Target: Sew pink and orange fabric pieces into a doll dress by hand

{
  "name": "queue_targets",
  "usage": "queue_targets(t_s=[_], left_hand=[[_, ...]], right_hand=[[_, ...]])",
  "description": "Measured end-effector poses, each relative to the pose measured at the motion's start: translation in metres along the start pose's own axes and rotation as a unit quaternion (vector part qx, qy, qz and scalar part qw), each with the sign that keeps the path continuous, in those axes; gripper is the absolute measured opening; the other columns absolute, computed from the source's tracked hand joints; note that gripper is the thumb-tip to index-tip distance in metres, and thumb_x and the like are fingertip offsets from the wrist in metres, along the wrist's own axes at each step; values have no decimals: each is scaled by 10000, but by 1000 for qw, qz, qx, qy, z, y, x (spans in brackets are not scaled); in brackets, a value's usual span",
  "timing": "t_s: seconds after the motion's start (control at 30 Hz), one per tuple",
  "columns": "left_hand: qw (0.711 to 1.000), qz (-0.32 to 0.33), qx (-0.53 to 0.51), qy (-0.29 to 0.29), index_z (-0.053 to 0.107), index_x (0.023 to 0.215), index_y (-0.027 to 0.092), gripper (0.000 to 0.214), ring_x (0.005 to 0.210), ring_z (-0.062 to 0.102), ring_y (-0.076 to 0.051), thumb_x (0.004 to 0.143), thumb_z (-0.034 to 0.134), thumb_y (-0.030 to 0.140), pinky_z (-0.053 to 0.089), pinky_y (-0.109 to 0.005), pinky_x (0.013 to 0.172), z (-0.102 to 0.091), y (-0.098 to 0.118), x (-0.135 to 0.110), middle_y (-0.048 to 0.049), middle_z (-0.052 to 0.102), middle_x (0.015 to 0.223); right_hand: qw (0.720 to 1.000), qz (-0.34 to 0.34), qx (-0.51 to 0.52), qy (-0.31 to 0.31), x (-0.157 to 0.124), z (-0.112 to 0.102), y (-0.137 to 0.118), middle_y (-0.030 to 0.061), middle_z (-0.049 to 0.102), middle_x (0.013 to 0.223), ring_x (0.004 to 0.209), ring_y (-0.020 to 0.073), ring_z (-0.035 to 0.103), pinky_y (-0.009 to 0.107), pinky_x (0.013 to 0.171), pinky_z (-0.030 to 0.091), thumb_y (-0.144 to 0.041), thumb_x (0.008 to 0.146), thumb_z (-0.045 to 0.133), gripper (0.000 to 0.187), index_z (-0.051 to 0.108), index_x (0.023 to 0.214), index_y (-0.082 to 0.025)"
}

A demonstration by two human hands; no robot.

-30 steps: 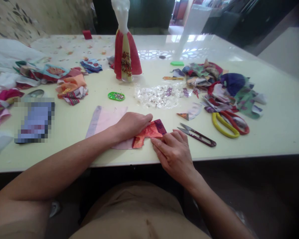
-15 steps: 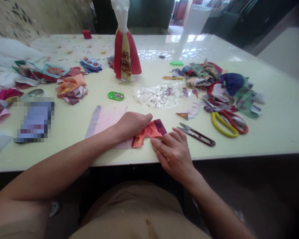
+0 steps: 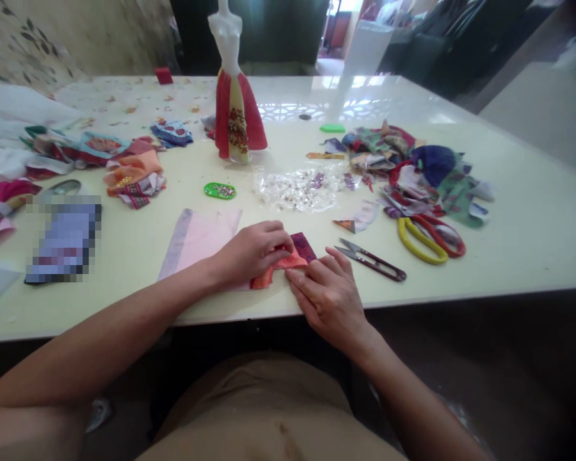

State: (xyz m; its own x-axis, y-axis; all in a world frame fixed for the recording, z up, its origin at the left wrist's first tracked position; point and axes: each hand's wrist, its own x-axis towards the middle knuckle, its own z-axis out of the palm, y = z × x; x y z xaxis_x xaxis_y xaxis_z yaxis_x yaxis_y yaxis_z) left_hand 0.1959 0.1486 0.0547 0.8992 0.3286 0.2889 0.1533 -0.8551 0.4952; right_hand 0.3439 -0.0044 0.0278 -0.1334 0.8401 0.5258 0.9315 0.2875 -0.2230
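A small orange-red patterned fabric piece (image 3: 262, 280) with a dark purple part (image 3: 303, 246) lies near the table's front edge, partly over a pale pink cloth (image 3: 202, 237) with a grey border. My left hand (image 3: 254, 250) bends over the orange fabric, its thumb and fingers closed on it from above. From the right, my right hand (image 3: 329, 291) pinches the fabric's lower right edge between thumb and forefinger. Both hands cover much of the piece. Just right of my right hand lie thread snips (image 3: 372, 261), blades apart.
A small white mannequin (image 3: 228, 38) in a red and cream skirt stands at the back. Ahead lie a green dish (image 3: 219, 190) of beads and a clear plastic sheet (image 3: 297, 189) with beads. Scissors (image 3: 422, 240) and fabric scraps (image 3: 384, 150) lie right; a blurred phone-like object (image 3: 64, 240) lies left.
My left hand has lifted its knuckles and curled its fingers onto the orange fabric, where it lay flatter before. My right hand keeps its hold. The whole view has shifted slightly.
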Motion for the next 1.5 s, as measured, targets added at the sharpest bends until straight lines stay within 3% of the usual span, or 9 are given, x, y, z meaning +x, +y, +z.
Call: queue_targets(t_s=[0.1, 0.27, 0.5, 1.03, 1.23, 1.5], left_hand=[[997, -5, -41, -60, 693, 915, 148, 133, 814, 608, -134, 948, 584, 218, 466, -240, 762, 2, 3, -4, -39, 633, 900], [996, -5, -42, -77, 712, 922, 151, 135, 834, 612, -137, 942, 585, 195, 460, -234, 780, 1, 3, -4, -41, 636, 908], [995, -8, -51, -87, 719, 966, 181, 160, 858, 605, -143, 953, 561, 210, 464, -249, 792, -3, 3, -9, -42, 632, 934], [994, -9, -52, -92, 712, 948, 171, 178, 847, 599, -148, 963, 556, 255, 455, -253, 778, -4, 2, -11, -45, 627, 919], [996, -3, -53, -68, 668, 1047, 191, 147, 862, 603, -146, 953, 572, 250, 457, -252, 780, -2, 8, -13, -36, 647, 957], [998, 26, -22, -59, 684, 1007, 193, 173, 894, 608, -158, 974, 526, 253, 472, -273, 804, 1, 7, -15, -55, 650, 1002]], right_hand=[[999, 5, 35, 18, -1, -2, 1, 23, 611, 794, 840, 194, 525, 477, 1095, 353, -189, 931, 575, 145, 709, 974, -224], [992, 65, 60, 92, -4, -8, 7, 31, 574, 793, 812, 190, 529, 465, 1020, 419, -165, 932, 577, 160, 708, 1013, -209], [998, 67, 6, 5, -3, -14, 17, 68, 597, 898, 921, 228, 515, 494, 1015, 381, -184, 943, 561, 150, 708, 933, -207], [997, 62, 40, 6, 4, -13, 7, 60, 612, 902, 929, 220, 528, 497, 1060, 352, -184, 951, 542, 127, 666, 922, -192], [995, 82, 51, -3, 6, -8, 10, 63, 621, 878, 887, 222, 520, 435, 940, 405, -172, 949, 534, 149, 658, 868, -191], [995, 87, 47, -26, 8, -8, 11, 65, 616, 880, 881, 229, 524, 399, 870, 409, -194, 940, 555, 120, 637, 852, -195]])
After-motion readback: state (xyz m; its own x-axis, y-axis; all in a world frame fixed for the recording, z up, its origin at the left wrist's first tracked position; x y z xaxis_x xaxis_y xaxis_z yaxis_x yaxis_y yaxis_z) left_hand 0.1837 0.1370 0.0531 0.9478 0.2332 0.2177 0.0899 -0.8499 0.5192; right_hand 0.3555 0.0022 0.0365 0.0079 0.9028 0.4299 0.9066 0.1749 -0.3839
